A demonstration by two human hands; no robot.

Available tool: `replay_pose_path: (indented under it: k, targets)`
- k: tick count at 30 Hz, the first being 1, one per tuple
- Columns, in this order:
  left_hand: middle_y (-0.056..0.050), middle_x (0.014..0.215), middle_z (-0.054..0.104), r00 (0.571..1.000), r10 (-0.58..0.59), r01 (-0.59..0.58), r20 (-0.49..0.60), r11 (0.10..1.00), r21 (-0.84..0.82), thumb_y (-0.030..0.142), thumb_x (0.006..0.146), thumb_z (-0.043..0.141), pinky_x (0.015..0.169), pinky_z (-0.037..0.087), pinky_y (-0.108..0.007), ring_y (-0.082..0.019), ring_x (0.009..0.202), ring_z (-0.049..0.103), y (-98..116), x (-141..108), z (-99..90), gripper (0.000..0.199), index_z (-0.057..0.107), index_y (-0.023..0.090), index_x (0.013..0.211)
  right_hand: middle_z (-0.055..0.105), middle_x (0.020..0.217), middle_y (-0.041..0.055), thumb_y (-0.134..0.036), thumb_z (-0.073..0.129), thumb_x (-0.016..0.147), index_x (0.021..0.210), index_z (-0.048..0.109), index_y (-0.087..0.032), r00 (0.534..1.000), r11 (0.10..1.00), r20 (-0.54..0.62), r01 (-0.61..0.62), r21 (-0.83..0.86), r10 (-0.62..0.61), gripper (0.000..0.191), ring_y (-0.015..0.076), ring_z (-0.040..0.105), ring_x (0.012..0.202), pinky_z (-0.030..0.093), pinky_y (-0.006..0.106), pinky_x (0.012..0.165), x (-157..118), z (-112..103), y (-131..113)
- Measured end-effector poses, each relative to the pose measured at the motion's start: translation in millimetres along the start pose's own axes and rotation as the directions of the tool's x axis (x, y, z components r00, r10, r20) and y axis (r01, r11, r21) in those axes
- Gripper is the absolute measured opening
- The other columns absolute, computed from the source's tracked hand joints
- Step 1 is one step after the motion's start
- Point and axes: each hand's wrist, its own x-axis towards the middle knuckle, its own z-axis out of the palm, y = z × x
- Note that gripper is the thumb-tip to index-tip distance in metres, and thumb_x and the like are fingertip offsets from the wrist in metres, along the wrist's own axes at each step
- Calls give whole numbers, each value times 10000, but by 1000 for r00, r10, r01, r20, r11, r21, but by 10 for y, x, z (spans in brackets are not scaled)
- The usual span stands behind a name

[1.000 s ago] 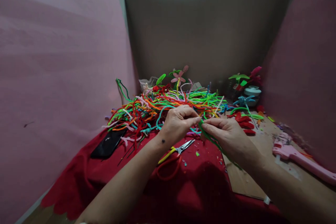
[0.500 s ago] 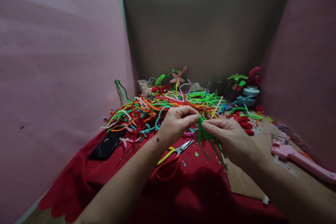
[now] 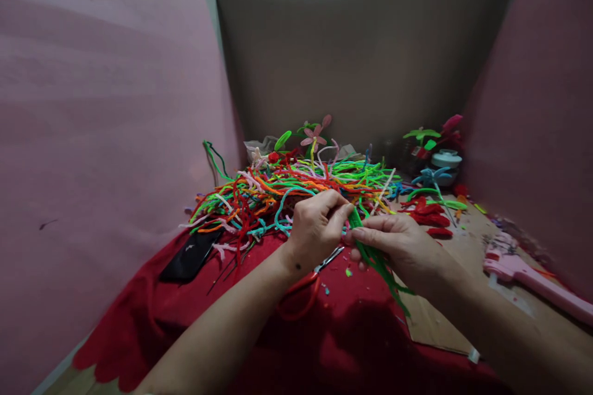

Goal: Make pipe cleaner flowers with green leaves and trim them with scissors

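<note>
Between my hands is a bundle of green pipe cleaners (image 3: 377, 261), its loose ends trailing down to the right. My left hand (image 3: 321, 222) pinches the bundle's upper end between thumb and fingers. Just to the right, my right hand (image 3: 393, 237) grips the same bundle lower down, thumb on top and fingers curled beneath. Below my left wrist lie scissors (image 3: 303, 296) on the red cloth (image 3: 343, 345), partly covered by my arm. Behind both hands spreads a large heap of coloured pipe cleaners (image 3: 278, 188).
A black phone (image 3: 191, 256) rests on the cloth at left. To the right are cardboard (image 3: 430, 321), a pink glue gun (image 3: 523, 268), red fuzzy pieces (image 3: 424, 213), a blue flower (image 3: 434, 178) and a lidded jar (image 3: 447, 163). Pink side walls and a grey back panel enclose the table.
My left hand has shifted right and slightly down, now covering more of the scissors. My right fingers have curled under the green bundle, whose ends swing a little lower and further right.
</note>
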Motion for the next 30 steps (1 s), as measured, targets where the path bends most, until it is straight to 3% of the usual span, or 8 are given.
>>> replay_pose_path:
  k: [2, 3, 5, 7, 12, 17, 20, 30]
  targets:
    - [26, 585, 503, 977, -148, 182, 153, 954, -237, 294, 738, 561, 512, 348, -208, -72, 512, 424, -10, 37, -12, 148, 580, 156, 690, 649, 565, 43, -347, 661, 701, 702, 663, -116, 1000, 1000, -9, 0, -11, 0, 230, 101, 546, 467, 375, 214, 474, 9, -18, 15]
    - [37, 577, 492, 944, -202, 287, 261, 894, -343, 309, 727, 576, 478, 329, -202, -58, 472, 395, -19, 59, -24, 157, 596, 156, 760, 645, 556, 41, -337, 656, 707, 701, 665, -116, 1000, 1000, -3, 4, 0, -4, 221, 98, 542, 456, 373, 214, 470, 13, -27, 22]
    - [42, 576, 496, 860, -237, 452, 452, 767, -456, 332, 707, 604, 437, 295, -194, -39, 422, 363, -44, 95, -49, 246, 613, 153, 875, 636, 538, 37, -319, 651, 711, 691, 665, -113, 999, 999, 37, 2, 50, -4, 208, 98, 540, 442, 380, 217, 469, 21, -44, 34]
    - [28, 575, 520, 812, -235, 519, 534, 708, -479, 329, 685, 634, 421, 279, -188, -31, 410, 374, -72, 114, -68, 261, 631, 133, 857, 628, 526, 36, -307, 652, 705, 681, 663, -107, 996, 994, 83, -23, 103, 14, 202, 98, 540, 434, 386, 217, 463, 24, -60, 39]
    - [37, 473, 504, 836, -288, 513, 468, 714, -476, 295, 626, 701, 380, 242, -165, -22, 377, 381, -94, 108, -38, 212, 615, 104, 660, 623, 522, 31, -288, 649, 714, 679, 662, -102, 988, 988, 145, -75, 134, 56, 190, 81, 527, 414, 370, 197, 442, 14, -91, 33]
    - [53, 441, 503, 816, -401, 577, 416, 569, -585, 288, 606, 707, 340, 268, -160, -36, 327, 399, -89, 69, 91, 230, 539, 132, 608, 620, 522, 26, -287, 640, 723, 712, 670, -106, 989, 989, 143, -51, 140, 31, 184, 83, 528, 422, 376, 202, 452, 32, -88, 72]
    - [69, 428, 468, 824, -442, 560, 355, 537, -630, 289, 619, 700, 326, 280, -159, -26, 305, 353, -95, 44, 149, 241, 512, 140, 601, 621, 535, 21, -282, 641, 724, 723, 665, -110, 993, 989, 121, -29, 142, 12, 174, 83, 535, 437, 390, 202, 471, 59, -85, 124]
    - [86, 413, 390, 907, -399, 399, 134, 714, -575, 317, 703, 632, 335, 203, -163, -12, 320, 276, -108, 27, 189, 239, 503, 143, 601, 605, 520, 6, -333, 618, 737, 690, 623, -119, 998, 996, 55, -44, 80, 40, 218, 78, 542, 424, 364, 182, 435, 59, -91, 184]
